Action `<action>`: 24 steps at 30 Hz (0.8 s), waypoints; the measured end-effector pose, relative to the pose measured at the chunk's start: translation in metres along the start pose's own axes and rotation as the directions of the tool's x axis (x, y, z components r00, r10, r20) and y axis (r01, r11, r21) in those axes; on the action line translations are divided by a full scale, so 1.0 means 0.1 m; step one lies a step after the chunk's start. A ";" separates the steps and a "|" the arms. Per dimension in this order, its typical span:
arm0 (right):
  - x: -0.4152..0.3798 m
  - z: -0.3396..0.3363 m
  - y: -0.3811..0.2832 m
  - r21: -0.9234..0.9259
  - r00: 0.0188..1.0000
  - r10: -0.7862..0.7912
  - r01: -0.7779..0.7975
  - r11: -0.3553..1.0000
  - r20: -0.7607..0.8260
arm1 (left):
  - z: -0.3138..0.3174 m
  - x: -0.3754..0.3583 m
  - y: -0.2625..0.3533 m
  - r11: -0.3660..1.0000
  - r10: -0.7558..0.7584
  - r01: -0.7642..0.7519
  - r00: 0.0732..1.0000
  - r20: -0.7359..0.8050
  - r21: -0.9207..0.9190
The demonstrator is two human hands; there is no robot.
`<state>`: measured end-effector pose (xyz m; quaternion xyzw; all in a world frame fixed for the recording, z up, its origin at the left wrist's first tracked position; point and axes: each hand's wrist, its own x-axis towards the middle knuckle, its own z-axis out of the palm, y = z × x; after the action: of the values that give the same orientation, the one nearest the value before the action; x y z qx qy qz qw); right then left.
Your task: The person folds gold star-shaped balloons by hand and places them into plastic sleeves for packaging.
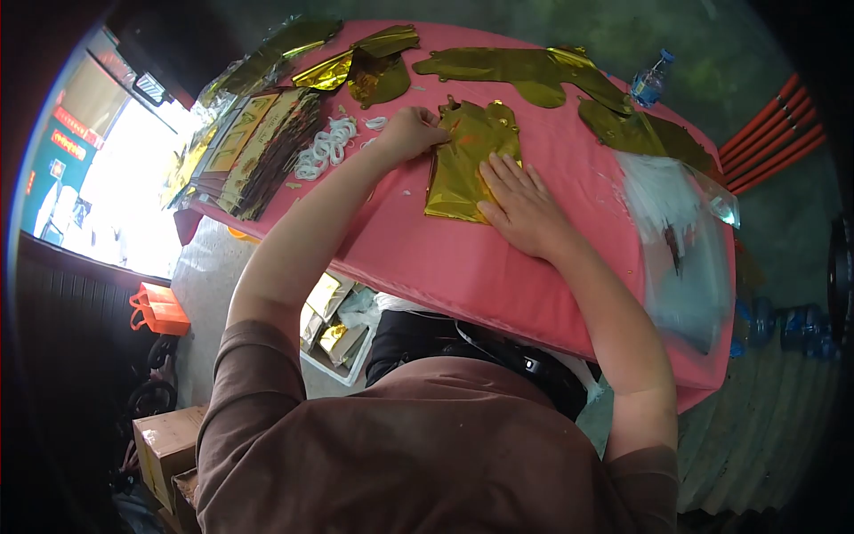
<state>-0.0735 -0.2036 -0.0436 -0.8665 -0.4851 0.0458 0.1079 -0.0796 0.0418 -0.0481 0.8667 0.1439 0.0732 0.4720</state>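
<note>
A folded gold foil balloon (464,169) lies flat on the pink-covered table (382,236) in front of me. My left hand (412,135) is closed at its upper left edge, with the fingertips pinched together on the foil. Pressed flat on its lower right part is my right hand (525,212), open, with the fingers stretched out. Small tabs stick out along the foil's top edge. Just left of my left hand are coils of white ribbon (326,149).
More flat gold foil balloons (498,64) lie along the far edge. Stacked printed packages (258,147) stand at the left. On the right are a plastic bag of white straws (663,196) and clear bags (685,294). A water bottle (651,82) stands at the far right edge.
</note>
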 end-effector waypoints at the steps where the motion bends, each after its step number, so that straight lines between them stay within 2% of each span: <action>1: 0.00 0.01 0.01 0.001 1.000 0.003 -0.003 1.000 0.000 | -0.01 -0.02 0.03 0.994 -0.082 0.085 0.995 0.049 -0.071; 2: 0.00 0.03 0.02 0.034 1.000 -0.005 0.005 0.999 -0.023 | -0.02 0.01 0.01 0.994 -0.083 0.086 0.995 0.052 -0.069; 4: 0.02 0.09 0.07 0.069 0.999 -0.011 0.014 0.998 -0.046 | -0.06 0.06 -0.02 0.980 -0.151 0.172 0.970 0.190 -0.101; 6: 0.06 0.13 0.17 0.173 0.982 -0.046 0.078 0.982 -0.184 | -0.06 0.00 0.02 0.978 -0.130 0.158 0.972 0.194 -0.139; 7: 0.05 0.14 0.25 0.174 0.982 -0.041 0.074 0.982 -0.185 | -0.04 -0.03 0.03 0.973 -0.108 0.144 0.974 0.198 -0.178; 8: 0.04 0.12 0.31 0.477 0.967 0.080 0.047 0.878 -0.243 | -0.05 -0.07 0.06 0.974 -0.107 0.143 0.973 0.203 -0.177; 9: 0.03 0.10 0.38 0.730 0.943 0.211 0.048 0.681 -0.259 | -0.06 -0.13 0.07 0.976 -0.075 0.113 0.977 0.201 -0.185; 10: 0.04 0.10 0.46 0.730 0.942 0.216 0.044 0.682 -0.257 | -0.07 -0.19 0.08 0.977 -0.044 0.083 0.979 0.198 -0.195; 11: 0.06 0.09 0.50 0.696 0.885 0.273 0.076 0.714 -0.377 | -0.06 -0.26 0.08 0.977 -0.043 0.083 0.978 0.204 -0.195; 12: 0.06 0.09 0.52 0.657 0.810 0.321 0.102 0.747 -0.490 | -0.05 -0.33 0.09 0.953 -0.005 0.068 0.978 0.209 -0.297; 13: 0.03 0.08 0.57 0.659 0.809 0.326 0.098 0.746 -0.489 | -0.03 -0.40 0.09 0.917 0.033 0.053 0.978 0.208 -0.396; 14: 0.00 -0.05 0.54 0.855 0.899 0.381 -0.016 0.519 -0.215 | -0.03 -0.47 0.10 0.917 0.032 0.055 0.977 0.211 -0.396; 15: -0.03 -0.14 0.51 0.952 0.934 0.349 -0.172 0.254 0.076 | -0.03 -0.54 0.12 0.883 0.048 0.076 0.967 0.250 -0.463; 16: -0.04 -0.16 0.50 0.951 0.933 0.349 -0.177 0.252 0.081 | -0.03 -0.60 0.12 0.844 0.065 0.101 0.956 0.286 -0.528; 19: -0.05 -0.16 0.48 0.946 0.936 0.213 -0.307 0.108 0.280 | 0.01 -0.71 0.17 0.838 -0.007 0.171 0.953 0.303 -0.519; 23: -0.07 -0.21 0.42 0.955 0.944 0.178 -0.290 0.059 0.276 | -0.01 -0.74 0.19 0.903 -0.023 0.143 0.958 0.285 -0.406; 24: -0.08 -0.30 0.33 0.951 0.929 0.217 -0.309 0.005 0.301 | 0.00 -0.74 0.19 0.907 -0.018 0.131 0.961 0.276 -0.400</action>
<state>-0.0445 -0.2314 -0.0225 -0.6289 -0.1548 0.4118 0.6411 -0.1468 0.0084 -0.0317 0.7426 0.0939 -0.0330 0.6623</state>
